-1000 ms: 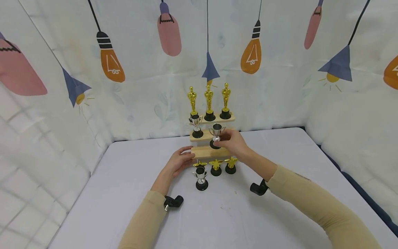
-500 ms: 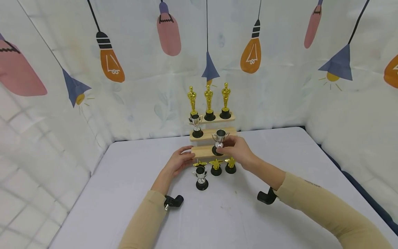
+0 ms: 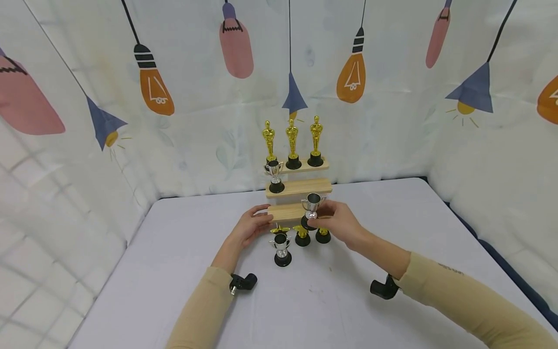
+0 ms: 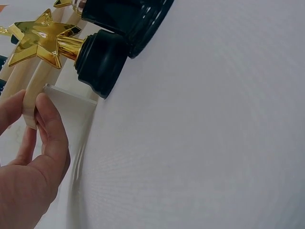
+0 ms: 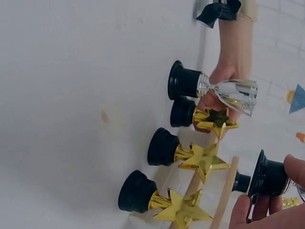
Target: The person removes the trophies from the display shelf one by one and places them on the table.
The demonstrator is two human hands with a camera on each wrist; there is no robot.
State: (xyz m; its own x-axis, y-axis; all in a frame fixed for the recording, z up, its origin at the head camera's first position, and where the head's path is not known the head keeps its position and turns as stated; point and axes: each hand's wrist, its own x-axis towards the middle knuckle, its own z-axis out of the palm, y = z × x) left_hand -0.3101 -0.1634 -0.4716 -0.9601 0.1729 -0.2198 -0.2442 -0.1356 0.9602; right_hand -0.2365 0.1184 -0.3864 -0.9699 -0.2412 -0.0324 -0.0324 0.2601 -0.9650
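Note:
My left hand [image 3: 252, 227] pinches the left end of the lowest shelf [image 3: 283, 213] of a wooden tiered stand; the left wrist view shows thumb and fingers on either side of the board end [image 4: 29, 107]. In my right hand [image 3: 344, 224] is a silver trophy cup [image 3: 312, 206], held upright in front of that shelf's right part. Fingers grip it near its black base [image 5: 268, 175]. A second silver cup [image 3: 274, 173] stands at the left of the middle shelf. On the table, a third silver cup [image 3: 282, 248] stands before the left gold star trophy [image 5: 217, 121].
Three gold figure trophies [image 3: 292, 140] occupy the top shelf. Below the lowest shelf, gold star trophies [image 3: 302, 236] stand in a row on the white table [image 3: 340, 310]. A patterned curtain [image 3: 392, 140] hangs close behind the stand.
My right hand has brought the silver trophy cup down and slightly right, from before the middle shelf to the lowest shelf's front. The left hand has stayed on the shelf end.

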